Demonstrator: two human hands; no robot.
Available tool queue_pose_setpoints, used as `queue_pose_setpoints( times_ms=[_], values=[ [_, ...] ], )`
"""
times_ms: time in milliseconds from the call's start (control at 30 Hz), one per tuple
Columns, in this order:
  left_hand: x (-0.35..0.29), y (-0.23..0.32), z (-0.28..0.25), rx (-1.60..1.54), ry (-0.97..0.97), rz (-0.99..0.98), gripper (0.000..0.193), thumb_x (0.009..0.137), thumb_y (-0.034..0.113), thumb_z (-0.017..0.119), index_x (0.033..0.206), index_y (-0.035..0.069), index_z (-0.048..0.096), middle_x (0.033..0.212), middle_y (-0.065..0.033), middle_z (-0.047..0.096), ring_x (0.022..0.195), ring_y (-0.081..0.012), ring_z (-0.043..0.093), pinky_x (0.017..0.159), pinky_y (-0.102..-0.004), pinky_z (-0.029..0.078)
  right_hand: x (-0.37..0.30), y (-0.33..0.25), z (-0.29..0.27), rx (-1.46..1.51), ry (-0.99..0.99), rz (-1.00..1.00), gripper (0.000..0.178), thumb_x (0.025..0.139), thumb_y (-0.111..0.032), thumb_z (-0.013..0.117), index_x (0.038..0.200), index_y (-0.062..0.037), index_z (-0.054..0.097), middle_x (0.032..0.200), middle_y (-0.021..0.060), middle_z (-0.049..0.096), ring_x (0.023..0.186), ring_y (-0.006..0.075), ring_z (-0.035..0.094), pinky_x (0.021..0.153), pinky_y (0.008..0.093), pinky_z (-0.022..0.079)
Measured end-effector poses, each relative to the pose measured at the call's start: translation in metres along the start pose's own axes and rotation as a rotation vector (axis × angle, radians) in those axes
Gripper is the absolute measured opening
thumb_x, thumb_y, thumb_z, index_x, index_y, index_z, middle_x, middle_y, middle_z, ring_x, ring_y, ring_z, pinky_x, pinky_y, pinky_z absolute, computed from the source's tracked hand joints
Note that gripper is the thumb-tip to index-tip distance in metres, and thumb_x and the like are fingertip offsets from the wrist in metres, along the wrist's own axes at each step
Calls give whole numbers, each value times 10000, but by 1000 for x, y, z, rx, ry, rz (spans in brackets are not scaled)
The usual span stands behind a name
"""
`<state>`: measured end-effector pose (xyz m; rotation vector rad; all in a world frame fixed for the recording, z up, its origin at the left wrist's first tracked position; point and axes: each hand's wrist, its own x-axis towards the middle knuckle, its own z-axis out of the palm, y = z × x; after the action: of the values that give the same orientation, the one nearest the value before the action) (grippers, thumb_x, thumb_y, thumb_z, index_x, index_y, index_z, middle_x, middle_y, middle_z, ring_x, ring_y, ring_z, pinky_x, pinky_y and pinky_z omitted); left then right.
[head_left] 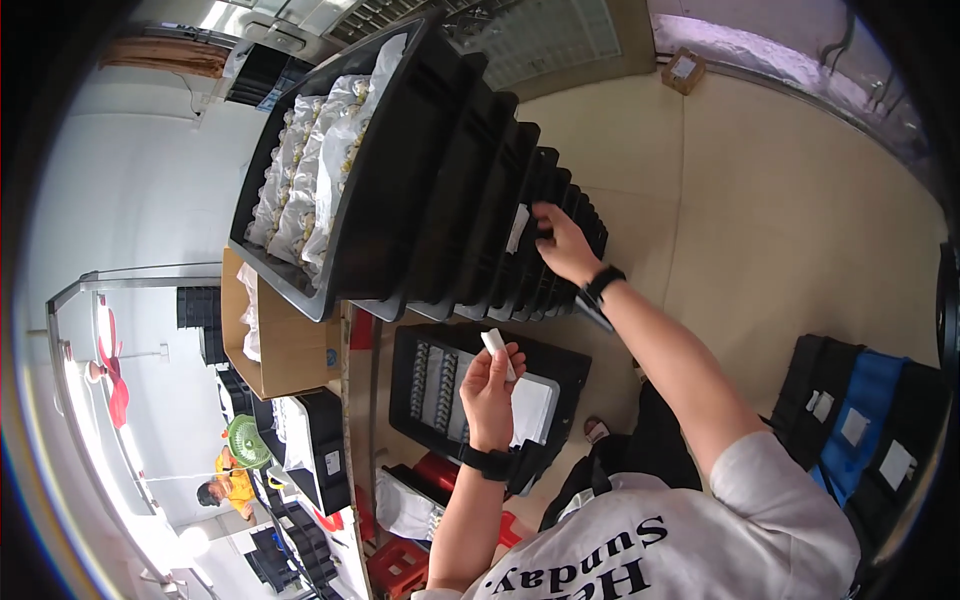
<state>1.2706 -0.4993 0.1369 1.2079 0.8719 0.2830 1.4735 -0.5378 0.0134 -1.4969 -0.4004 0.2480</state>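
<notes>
My left hand (490, 398) is closed around a small white roll or folded strip (493, 342), whose upper end sticks out past the thumb. It is held above an open black crate (398, 400) with rows of small parts and a white sheet inside. My right hand (568, 248) reaches to the side of a tall stack of black crates (385, 190), its bent fingers slightly apart and somewhat blurred. Beside those fingers a white label (518, 228) sits on one crate's wall. The top crate holds white plastic-wrapped rows of small yellowish-tipped parts (300, 190).
A cardboard box (285, 350) stands left of the stack. Red stools (398, 565) are lower down. Black and blue crates (860, 410) with white labels are at right. A small carton (683, 71) lies on the far floor. Another person in yellow (235, 487) is at left.
</notes>
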Motion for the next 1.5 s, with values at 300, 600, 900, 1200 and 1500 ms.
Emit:
queue_pose_setpoints(
  times_ms=[300, 600, 900, 1200, 1500],
  values=[
    [-7, -15, -10, 43, 5, -21, 350, 853, 101, 546, 1150, -65, 467, 1019, -107, 562, 903, -182, 579, 825, -268, 453, 30, 3, 0, -265, -230, 101, 392, 665, -179, 693, 1000, -25, 561, 911, 130, 596, 921, 258, 495, 848, 333, 381],
    [3, -23, 1, -114, -85, 33, 150, 831, 71, 570, 970, 17, 579, 1000, -62, 575, 820, -97, 544, 788, -224, 428, -10, -12, -16, 124, -181, 316, 171, 733, -144, 658, 811, 1, 614, 686, 56, 611, 624, 133, 559, 588, 268, 443],
    [8, -24, 13, 1, 42, 76, 250, 823, 62, 579, 1069, 36, 542, 842, -29, 617, 741, -79, 552, 719, -199, 434, -102, -36, -29, 427, -431, 334, 242, 771, -163, 654, 954, -9, 618, 790, 26, 623, 715, 72, 546, 652, 224, 448],
    [-35, 30, -7, 386, 254, 521, 410, 742, -77, 590, 1135, 1, 499, 880, -56, 609, 771, -87, 569, 678, -198, 460, -44, -116, 3, 295, -69, -164, 325, 788, -9, 551, 1106, -67, 514, 1012, 32, 540, 830, 95, 500, 661, 201, 417],
    [-33, 124, -29, 565, 498, 1173, 346, 840, 52, 534, 1170, 9, 436, 1067, -104, 524, 968, -169, 507, 824, -316, 428, -35, -139, 48, 279, -24, -235, 347, 701, -3, 507, 1028, -40, 401, 1248, 196, 380, 1110, 327, 366, 922, 392, 339]
  ],
)
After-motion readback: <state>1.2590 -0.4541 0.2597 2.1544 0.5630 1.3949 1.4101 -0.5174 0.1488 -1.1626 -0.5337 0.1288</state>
